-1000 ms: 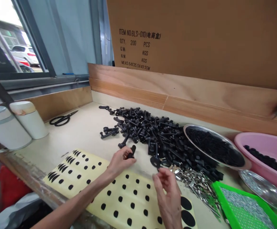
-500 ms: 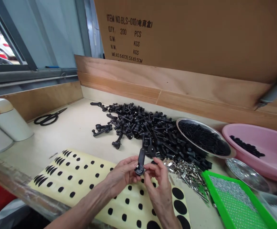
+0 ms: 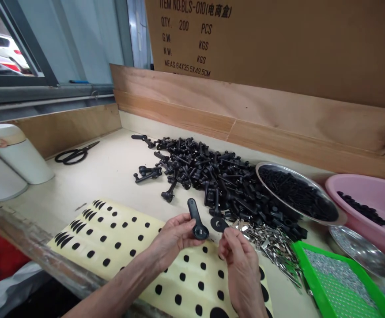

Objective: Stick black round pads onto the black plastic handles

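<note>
My left hand [image 3: 175, 234] grips a black plastic lever-shaped part [image 3: 195, 216] between thumb and fingers. The part's narrow arm points up and away, and its round end with a small light fitting faces me. My right hand [image 3: 240, 256] has its thumb and forefinger pinched together just right of that part. A black disc [image 3: 218, 224] shows right by the right fingertips; whether they hold it, I cannot tell. Under both hands lies a yellowish sheet [image 3: 119, 240] with rows of black pads and larger black circles.
A heap of black parts [image 3: 199, 168] spreads across the table behind my hands. Metal clips [image 3: 278, 247] lie to the right, near a green tray [image 3: 338, 282], a steel bowl [image 3: 298, 190] and a pink basin [image 3: 368, 190]. Scissors [image 3: 76, 153] and white containers [image 3: 23, 154] stand at left.
My right hand has come away from the lever-shaped part, moving right. The left hand still holds the part, now turned with its arm leaning left. The view has shifted slightly.
</note>
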Demonstrator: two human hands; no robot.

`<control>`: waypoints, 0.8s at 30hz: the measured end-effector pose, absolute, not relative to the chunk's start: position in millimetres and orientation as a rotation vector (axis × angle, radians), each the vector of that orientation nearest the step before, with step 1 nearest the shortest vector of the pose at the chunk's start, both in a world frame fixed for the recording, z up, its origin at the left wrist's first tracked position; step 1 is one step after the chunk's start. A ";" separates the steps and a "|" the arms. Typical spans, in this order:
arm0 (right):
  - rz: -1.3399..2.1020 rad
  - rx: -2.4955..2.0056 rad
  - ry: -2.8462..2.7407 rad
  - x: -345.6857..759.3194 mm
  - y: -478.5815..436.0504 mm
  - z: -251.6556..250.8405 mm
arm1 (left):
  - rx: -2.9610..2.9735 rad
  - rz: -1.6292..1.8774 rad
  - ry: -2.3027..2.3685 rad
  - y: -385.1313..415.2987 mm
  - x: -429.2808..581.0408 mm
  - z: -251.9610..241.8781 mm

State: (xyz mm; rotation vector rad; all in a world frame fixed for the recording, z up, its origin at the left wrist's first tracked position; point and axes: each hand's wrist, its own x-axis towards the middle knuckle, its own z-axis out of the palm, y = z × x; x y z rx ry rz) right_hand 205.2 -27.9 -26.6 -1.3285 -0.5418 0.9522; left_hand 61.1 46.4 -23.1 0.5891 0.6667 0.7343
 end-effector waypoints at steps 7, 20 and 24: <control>1.042 -1.345 -0.596 193.1 -29.3 -25.3 | 0.557 0.745 0.689 46.1 63.6 -19.2; 1.055 -1.452 -0.697 188.8 -30.4 -31.0 | 0.541 0.776 0.692 46.4 64.0 -19.5; 1.032 -1.472 -0.709 189.7 -29.3 -32.1 | 0.549 0.773 0.680 45.8 63.6 -19.8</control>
